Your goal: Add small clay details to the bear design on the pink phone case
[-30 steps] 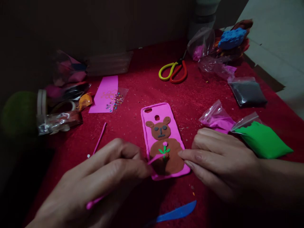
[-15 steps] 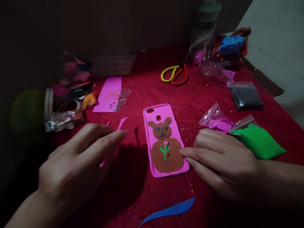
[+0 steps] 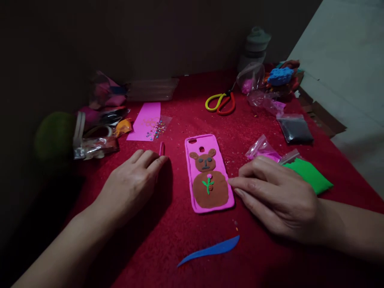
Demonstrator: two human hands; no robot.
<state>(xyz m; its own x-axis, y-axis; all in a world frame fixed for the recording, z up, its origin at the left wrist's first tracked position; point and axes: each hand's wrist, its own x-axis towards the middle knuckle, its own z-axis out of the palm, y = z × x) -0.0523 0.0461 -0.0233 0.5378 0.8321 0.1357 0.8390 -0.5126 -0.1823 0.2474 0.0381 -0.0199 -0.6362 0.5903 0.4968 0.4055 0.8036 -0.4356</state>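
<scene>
A: Where are the 2 hands?
B: The left hand (image 3: 132,180) is left of centre, back upward, index finger reaching toward mid-frame, palm hidden; its forearm (image 3: 69,244) slants up from the lower left.
A: And the right hand (image 3: 279,196)?
B: Right of centre, fingers curled, index fingertip and thumb tip close together, pointing left; that forearm (image 3: 348,228) enters from the right edge.

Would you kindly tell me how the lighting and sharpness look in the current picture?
Head view: dim overall, with the left side nearly black; the left hand casts a shadow on the red tabletop; glare streaks a clear packet; the round green thing looks soft-edged; the phone case is reasonably distinct.
</scene>
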